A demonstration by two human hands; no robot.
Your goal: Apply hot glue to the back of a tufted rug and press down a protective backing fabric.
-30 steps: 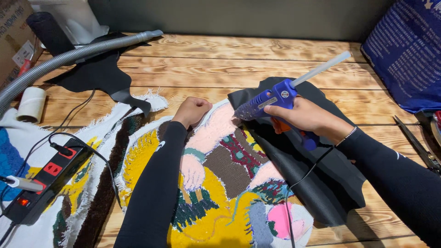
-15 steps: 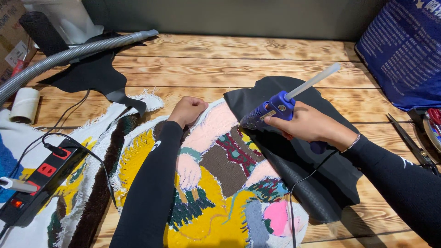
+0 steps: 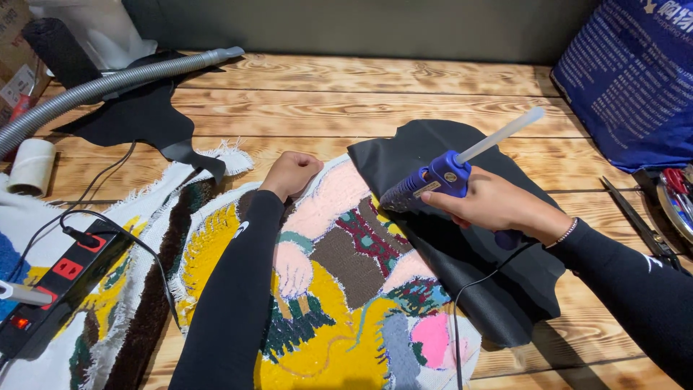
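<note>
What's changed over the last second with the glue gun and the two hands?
The right hand keeps its grip on the blue glue gun and has tilted it a little, nozzle lower against the edge of the black backing sheet. The left hand stays fisted on the colourful tufted rug. Nothing was picked up or let go; power strip and grey hose lie unchanged.

The right hand (image 3: 498, 206) has drawn the glue gun (image 3: 433, 180) down along the rug's (image 3: 346, 274) edge, tilting its stick (image 3: 502, 135) lower
</note>
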